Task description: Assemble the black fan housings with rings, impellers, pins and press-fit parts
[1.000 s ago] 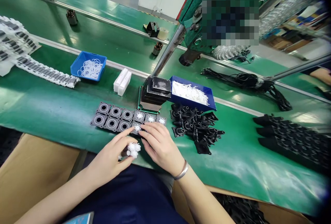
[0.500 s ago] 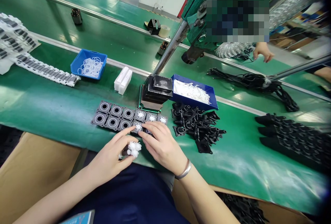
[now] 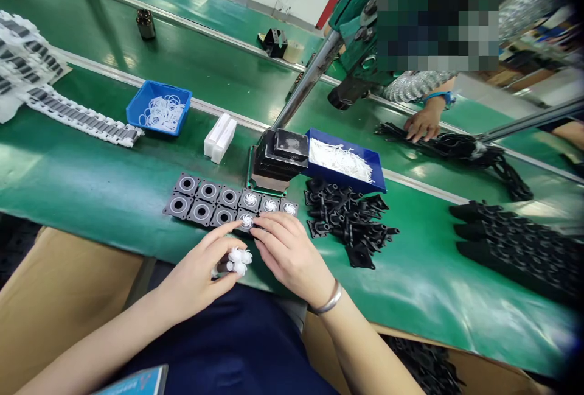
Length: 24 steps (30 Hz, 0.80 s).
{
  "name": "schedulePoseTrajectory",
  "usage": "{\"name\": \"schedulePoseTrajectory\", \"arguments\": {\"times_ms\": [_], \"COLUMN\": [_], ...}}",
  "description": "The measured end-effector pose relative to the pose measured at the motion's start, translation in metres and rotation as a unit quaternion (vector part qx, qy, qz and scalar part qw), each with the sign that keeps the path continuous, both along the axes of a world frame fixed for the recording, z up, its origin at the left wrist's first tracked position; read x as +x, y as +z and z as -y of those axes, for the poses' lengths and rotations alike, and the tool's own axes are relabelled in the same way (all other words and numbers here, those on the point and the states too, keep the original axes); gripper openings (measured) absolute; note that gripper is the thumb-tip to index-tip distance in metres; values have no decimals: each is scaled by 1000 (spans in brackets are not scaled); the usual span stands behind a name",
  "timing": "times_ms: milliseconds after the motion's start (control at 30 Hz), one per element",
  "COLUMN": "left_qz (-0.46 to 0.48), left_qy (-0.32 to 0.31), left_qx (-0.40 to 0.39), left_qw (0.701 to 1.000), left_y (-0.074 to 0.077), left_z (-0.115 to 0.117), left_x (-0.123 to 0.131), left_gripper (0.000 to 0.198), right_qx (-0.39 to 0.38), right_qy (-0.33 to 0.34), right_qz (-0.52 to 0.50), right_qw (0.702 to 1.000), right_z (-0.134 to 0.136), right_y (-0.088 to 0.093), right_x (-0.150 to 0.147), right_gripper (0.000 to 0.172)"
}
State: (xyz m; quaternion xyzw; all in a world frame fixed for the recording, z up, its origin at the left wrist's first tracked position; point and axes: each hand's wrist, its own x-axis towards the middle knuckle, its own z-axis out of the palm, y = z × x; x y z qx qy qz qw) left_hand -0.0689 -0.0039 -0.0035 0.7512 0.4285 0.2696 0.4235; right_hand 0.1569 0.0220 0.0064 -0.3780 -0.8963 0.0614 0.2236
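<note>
So the left hand [image 3: 198, 270] is curled partway shut round a bunch of small white fans [image 3: 238, 259], index finger stretched out to the left side of one fan [image 3: 247, 221] sitting on a black plate. Right hand [image 3: 292, 255] is half curled with its fingertips at that fan's other side; can't tell if it's actually pinching anything.

That fan lies flat in the front row of plates [image 3: 227, 207], vanes facing up. The two rows' long axis goes left to right, dropping a bit toward the right. Heads of the bunch point right, out of the curled fingers; the stems are mostly hidden, so no idea on their exact long axis.

Room-wise, the counter [image 3: 114, 185] has a wide bare stretch left of the plates and a narrow strip between them and the near edge, which slants down to the right. Behind, it's tight: the dark block [image 3: 280, 160] stands just past the back row. Right side has the black pile [image 3: 347, 215] near the plates, then more bare counter beyond it. A co-worker's hand [image 3: 424, 122] rests on the cables [image 3: 460, 145], well apart from all this.
</note>
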Motion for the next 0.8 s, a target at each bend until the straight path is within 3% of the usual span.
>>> {"name": "schedulePoseTrajectory", "arguments": {"times_ms": [800], "left_qz": [2], "left_qy": [-12], "left_qx": [-2], "left_qw": [1000], "left_y": [2], "left_z": [0], "left_x": [0], "left_gripper": [33], "right_qx": [0], "right_qy": [-7], "right_qz": [-15], "right_qw": [1000], "right_z": [0], "right_y": [-1], "right_x": [-3], "right_gripper": [26]}}
